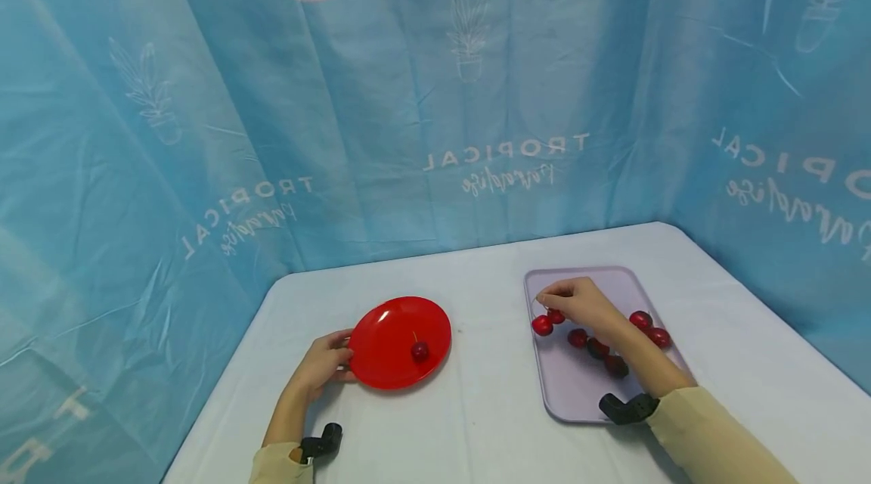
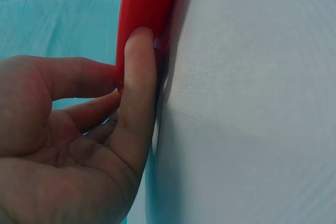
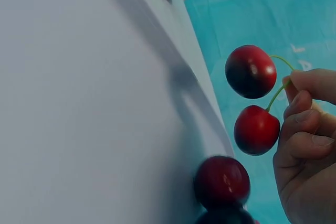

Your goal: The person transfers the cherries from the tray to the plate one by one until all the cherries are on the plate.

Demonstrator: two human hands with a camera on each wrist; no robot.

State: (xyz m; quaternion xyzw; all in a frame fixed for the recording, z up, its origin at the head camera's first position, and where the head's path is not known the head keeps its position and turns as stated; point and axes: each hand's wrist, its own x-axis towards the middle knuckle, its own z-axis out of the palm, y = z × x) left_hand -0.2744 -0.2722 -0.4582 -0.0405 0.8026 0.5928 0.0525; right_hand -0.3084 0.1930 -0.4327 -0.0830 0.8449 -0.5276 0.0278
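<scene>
My left hand [image 1: 323, 364] pinches the left rim of a red plate [image 1: 384, 344]; the left wrist view has fingers [image 2: 139, 72] on both sides of that rim. One dark cherry [image 1: 420, 351] with its stem up lies on the plate. Over the lilac tray [image 1: 561, 401], my right hand [image 1: 581, 304] pinches the joined stems of a pair of cherries. Both hang clear of the tray in the right wrist view, an upper cherry [image 3: 250, 72] and a lower cherry [image 3: 256, 130].
Several cherries lie in the tray, some dark ones [image 1: 598, 349] near its middle and redder ones [image 1: 658, 337] at its right edge. A white-covered table [image 1: 490, 393] carries plate and tray. Blue printed curtains [image 1: 381, 128] hang behind and at both sides.
</scene>
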